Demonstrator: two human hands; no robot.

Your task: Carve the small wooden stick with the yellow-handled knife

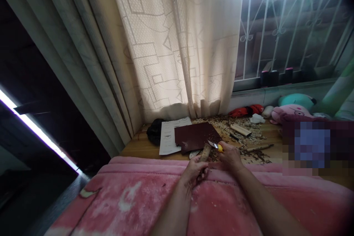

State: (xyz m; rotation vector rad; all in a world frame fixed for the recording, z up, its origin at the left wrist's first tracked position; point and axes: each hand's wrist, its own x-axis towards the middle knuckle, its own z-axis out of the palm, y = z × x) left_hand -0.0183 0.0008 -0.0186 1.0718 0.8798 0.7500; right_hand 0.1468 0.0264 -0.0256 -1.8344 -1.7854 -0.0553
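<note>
Head view shows me the left hand (195, 170) gripping a stick (205, 153) by the counter's (136, 146) near edge, the right hand (231, 155) wrapped round a yellow knife (220, 148); I can't tell whether its blade touches the stick. Pixelation hides the counter's right end; wood shows along its left edge, beyond the blanket (132, 199).

Patterned curtain (163, 55) beside barred window (287, 33); pink plush toy (289, 111) below; pink blanket (132, 195) in foreground.

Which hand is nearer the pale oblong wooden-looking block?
Right. The right hand is just this side of the block; the left hand is farther off, to the left.
</note>
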